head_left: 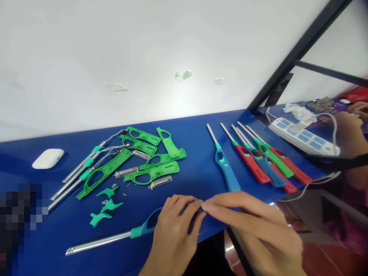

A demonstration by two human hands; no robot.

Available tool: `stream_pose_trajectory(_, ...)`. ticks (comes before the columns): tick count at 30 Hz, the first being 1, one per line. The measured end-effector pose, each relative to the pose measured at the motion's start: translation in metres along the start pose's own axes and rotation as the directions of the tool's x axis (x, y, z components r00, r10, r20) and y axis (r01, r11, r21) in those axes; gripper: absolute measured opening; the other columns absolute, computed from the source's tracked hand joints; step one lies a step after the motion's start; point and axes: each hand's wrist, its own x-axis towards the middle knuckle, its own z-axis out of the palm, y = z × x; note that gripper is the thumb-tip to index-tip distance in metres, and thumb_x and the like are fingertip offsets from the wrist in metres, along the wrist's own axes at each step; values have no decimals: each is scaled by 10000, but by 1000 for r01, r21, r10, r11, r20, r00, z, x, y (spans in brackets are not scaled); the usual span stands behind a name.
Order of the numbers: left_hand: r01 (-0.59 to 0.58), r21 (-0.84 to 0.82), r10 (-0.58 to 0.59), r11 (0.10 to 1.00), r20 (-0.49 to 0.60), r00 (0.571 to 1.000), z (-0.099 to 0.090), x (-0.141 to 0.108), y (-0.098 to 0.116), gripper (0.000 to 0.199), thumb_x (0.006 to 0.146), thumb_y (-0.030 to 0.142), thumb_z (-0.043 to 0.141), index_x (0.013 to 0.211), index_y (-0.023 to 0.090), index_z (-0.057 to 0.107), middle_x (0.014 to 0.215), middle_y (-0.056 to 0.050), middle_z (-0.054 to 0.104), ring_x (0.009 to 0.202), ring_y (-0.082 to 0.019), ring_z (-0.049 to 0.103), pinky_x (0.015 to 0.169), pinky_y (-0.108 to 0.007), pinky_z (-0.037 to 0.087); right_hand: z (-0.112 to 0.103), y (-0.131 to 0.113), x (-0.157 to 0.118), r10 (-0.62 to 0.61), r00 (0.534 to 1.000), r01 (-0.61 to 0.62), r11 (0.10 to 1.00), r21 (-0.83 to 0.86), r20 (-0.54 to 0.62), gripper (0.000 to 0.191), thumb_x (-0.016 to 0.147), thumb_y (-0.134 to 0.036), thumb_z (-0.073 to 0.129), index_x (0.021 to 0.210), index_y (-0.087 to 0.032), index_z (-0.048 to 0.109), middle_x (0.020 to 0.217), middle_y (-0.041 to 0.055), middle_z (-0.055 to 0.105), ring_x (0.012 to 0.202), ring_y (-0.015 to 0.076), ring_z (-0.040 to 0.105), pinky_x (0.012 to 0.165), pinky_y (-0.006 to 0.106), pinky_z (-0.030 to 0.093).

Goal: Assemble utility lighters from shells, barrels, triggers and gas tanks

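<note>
A blue long-nozzle lighter (148, 224) with a teal collar lies low on the table, its metal tube pointing left. My left hand (176, 226) is closed over its handle and hides most of it. The thumb and finger of my right hand (255, 222) pinch together against my left fingertips; whatever sits between them is too small and covered to make out. Behind my hands are green handle halves (161, 170), clear fuel tanks (126, 172), teal triggers (110, 205) and metal nozzle tubes with wires (76, 168). Another blue lighter (227, 170) lies just beyond my right hand.
Several red, blue and green lighters (270, 161) lie in a row at the right. A white case (48, 158) rests at the left. Past the black frame (296, 50) are a white power strip (304, 136) and another person's arm (349, 142). A wall bounds the table's back.
</note>
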Motion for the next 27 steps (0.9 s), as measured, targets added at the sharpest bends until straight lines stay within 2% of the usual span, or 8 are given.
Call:
stream_pose_trajectory(4, 13, 3, -13, 1000, 18, 1000, 1, -1, 0, 194, 1068, 206, 529, 1138, 244, 707, 1061, -32, 763, 942, -231, 722, 847, -425, 557, -1, 1, -3, -37, 981, 19, 995, -95, -191, 470, 917, -43, 724, 1316, -291, 744, 1066, 44, 691, 929, 176, 730, 740, 266, 667)
stream_pose_trajectory(8, 13, 2, -13, 1000, 22, 1000, 1, -1, -1, 210, 1075, 200, 505, 1143, 240, 699, 1056, -33, 759, 933, -235, 716, 840, -436, 558, 1, 4, -3, -15, 1000, 14, 1000, 12, 17, 516, 1000, -30, 509, 1422, -282, 666, 1278, 71, 687, 1106, 199, 727, 862, 305, 664)
stream_pose_trajectory(13, 34, 18, -35, 999, 28, 999, 4, -3, -1, 255, 1061, 196, 553, 1287, 269, 645, 1082, -22, 757, 948, -245, 714, 856, -466, 560, 5, 11, -1, -61, 978, 51, 997, -54, -198, 478, 911, -23, 714, 1323, -263, 729, 1069, 34, 716, 923, 158, 717, 757, 255, 648)
stream_pose_trajectory(15, 44, 25, -45, 999, 33, 998, 4, -4, -1, 285, 1060, 209, 566, 1331, 282, 618, 1085, -17, 759, 948, -249, 717, 875, -487, 561, 4, 12, 1, -24, 991, 19, 999, -42, -132, 382, 962, -108, 690, 1319, -238, 734, 1162, 62, 714, 1019, 181, 723, 838, 277, 653)
stream_pose_trajectory(18, 40, 34, -41, 999, 43, 998, 3, -4, -1, 314, 1082, 233, 523, 1387, 291, 573, 1122, -15, 766, 981, -254, 728, 896, -508, 566, 1, 12, 3, -45, 999, 45, 993, 111, -1, 492, 977, 1, 531, 1377, -238, 690, 1247, 61, 722, 1089, 183, 735, 882, 287, 656)
stream_pose_trajectory(22, 30, 49, -33, 998, 55, 998, 0, -4, 0, 335, 1104, 247, 458, 1426, 292, 537, 1146, -20, 771, 977, -256, 742, 888, -519, 576, 1, 10, 1, -52, 987, 58, 998, 36, -152, 457, 897, -9, 724, 1284, -249, 757, 1036, 33, 689, 902, 153, 732, 782, 251, 655)
stream_pose_trajectory(24, 36, 57, -39, 998, 54, 998, 1, -4, 0, 354, 1103, 252, 466, 1453, 284, 516, 1149, -31, 770, 982, -258, 741, 892, -517, 577, 0, 10, 0, -34, 995, 36, 999, 19, -91, 432, 945, -90, 707, 1350, -237, 727, 1163, 75, 700, 1021, 199, 739, 857, 298, 661)
stream_pose_trajectory(27, 38, 60, -42, 997, 56, 998, 1, -4, 0, 374, 1109, 274, 464, 1482, 282, 486, 1127, -34, 768, 982, -250, 740, 911, -507, 577, 1, 13, 0, -55, 998, 52, 983, 177, 9, 525, 988, -9, 529, 1425, -265, 666, 1248, 68, 727, 1089, 212, 743, 868, 335, 667)
